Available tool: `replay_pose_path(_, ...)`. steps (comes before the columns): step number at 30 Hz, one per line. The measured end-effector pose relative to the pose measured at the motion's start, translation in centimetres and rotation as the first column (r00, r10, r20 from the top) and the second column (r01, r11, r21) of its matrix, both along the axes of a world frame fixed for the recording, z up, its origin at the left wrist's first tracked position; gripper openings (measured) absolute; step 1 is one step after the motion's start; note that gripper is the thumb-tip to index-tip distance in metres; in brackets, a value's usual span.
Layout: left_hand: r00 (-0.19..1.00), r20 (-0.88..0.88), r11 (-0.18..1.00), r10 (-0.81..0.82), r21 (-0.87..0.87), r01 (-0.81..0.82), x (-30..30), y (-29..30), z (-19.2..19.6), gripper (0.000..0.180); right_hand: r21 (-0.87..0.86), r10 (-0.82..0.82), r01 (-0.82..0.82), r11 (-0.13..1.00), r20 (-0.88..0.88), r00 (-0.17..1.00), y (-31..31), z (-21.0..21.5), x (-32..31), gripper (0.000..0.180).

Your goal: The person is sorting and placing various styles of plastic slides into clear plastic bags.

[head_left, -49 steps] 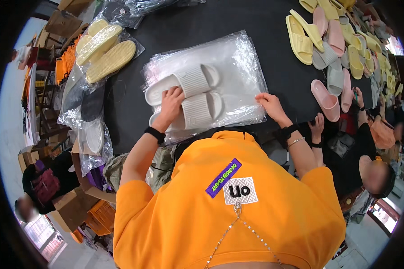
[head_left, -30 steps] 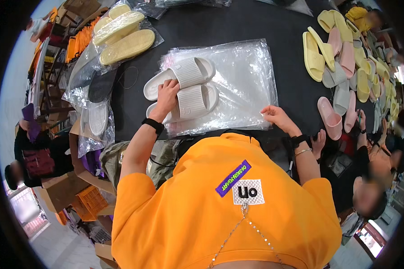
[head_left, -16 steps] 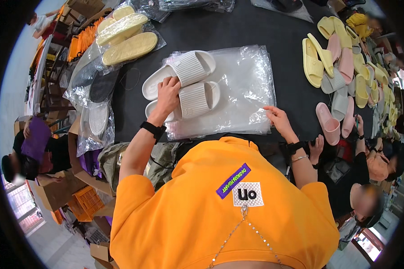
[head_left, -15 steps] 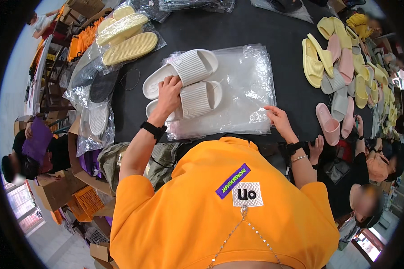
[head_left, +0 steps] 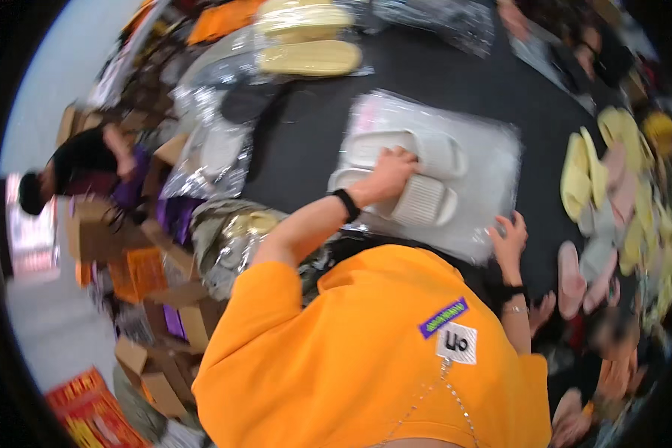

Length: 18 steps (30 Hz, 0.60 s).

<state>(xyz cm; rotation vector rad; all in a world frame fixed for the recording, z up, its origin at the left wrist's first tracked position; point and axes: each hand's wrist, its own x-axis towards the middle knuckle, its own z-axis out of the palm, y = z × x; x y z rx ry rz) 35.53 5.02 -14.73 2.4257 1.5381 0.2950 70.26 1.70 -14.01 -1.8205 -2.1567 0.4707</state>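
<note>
A pair of white ribbed slippers (head_left: pixel 439 153) lies side by side, toes to the right, on a stack of clear plastic bags (head_left: pixel 493 153). My left hand (head_left: pixel 390 176) reaches over both from the left, its fingers curled around their inner edges near the straps. The fingertips are partly hidden between the two slippers. By the lower right corner of the bags is my right hand (head_left: pixel 509 237), fingers apart and holding nothing. Whether it touches the plastic, I cannot tell; the picture is blurred.
Bagged yellow slippers (head_left: pixel 310 58) lie at the far left of the black table (head_left: pixel 313 134). Along the right edge, yellow slippers (head_left: pixel 576 175), pink slippers (head_left: pixel 571 280) and grey ones are piled. Cardboard boxes (head_left: pixel 101 231) stand at left near a person. Other people's hands show at right.
The whole view has swung, so the table things sit farther right. The white slippers, held by my left hand, have moved right over the bags. My right hand's fingers have spread.
</note>
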Motion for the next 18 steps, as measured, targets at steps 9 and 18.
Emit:
replay_pose_path(9,1.0,-0.018,0.998,-0.009,0.057,0.01,0.9,0.0,0.6,0.021,-0.28,-0.136,0.056,0.958,-0.275,0.952,2.0,-5.5,1.6,0.047)
replay_pose_path(18,0.999,0.046,0.992,0.023,0.123,-0.029,0.3,-0.6,-1.4,0.019,0.149,0.216,-0.26,0.954,0.262,0.941,1.7,-3.7,-2.0,0.056)
